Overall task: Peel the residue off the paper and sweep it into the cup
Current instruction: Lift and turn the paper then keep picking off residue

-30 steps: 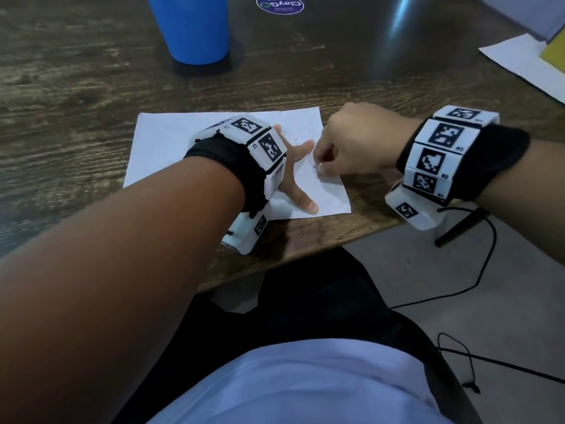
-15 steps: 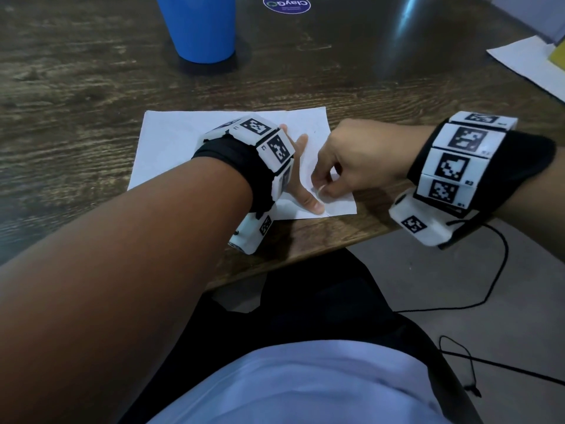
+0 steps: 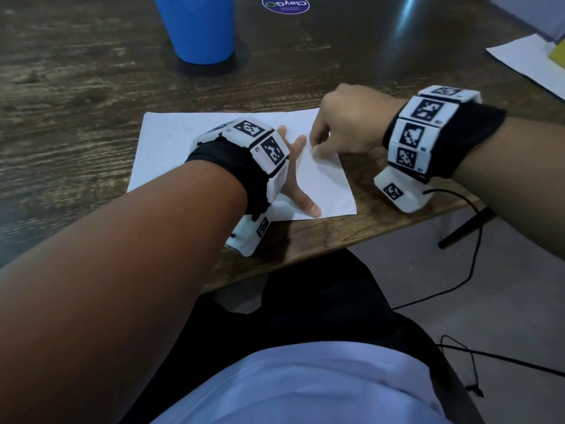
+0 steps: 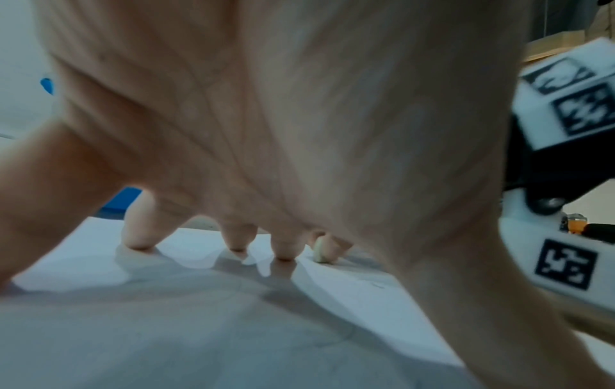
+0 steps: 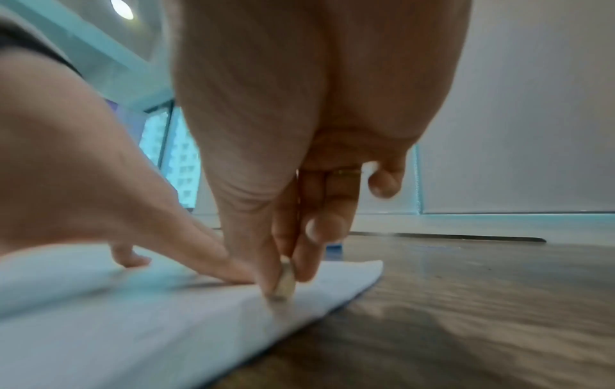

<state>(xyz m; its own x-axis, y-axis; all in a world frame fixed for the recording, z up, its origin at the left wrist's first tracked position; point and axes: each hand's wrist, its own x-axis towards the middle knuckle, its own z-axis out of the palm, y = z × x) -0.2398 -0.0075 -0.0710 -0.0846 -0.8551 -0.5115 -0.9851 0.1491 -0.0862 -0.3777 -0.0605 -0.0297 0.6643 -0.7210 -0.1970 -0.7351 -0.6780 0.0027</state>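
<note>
A white paper [image 3: 183, 142] lies on the dark wooden table [image 3: 76, 87] near its front edge. My left hand [image 3: 295, 175] presses it flat with spread, straight fingers [image 4: 139, 237]. My right hand [image 3: 316, 149] hovers over the paper's right part, with thumb and forefinger pinching a small pale lump of residue [image 5: 286, 279] against the sheet. The same lump [image 4: 321, 252] shows just beyond the left fingertips. A blue cup [image 3: 198, 26] stands upright at the far side, well beyond the paper.
A round sticker [image 3: 286, 4] lies on the table to the right of the cup. Another white sheet [image 3: 526, 62] with something yellow on it sits at the far right. A black cable [image 3: 458, 270] hangs below the table's front edge [image 3: 336, 240].
My right hand's pinch slid along the paper toward me, then back away to a spot farther up the sheet. The left hand stayed pressed on the paper.
</note>
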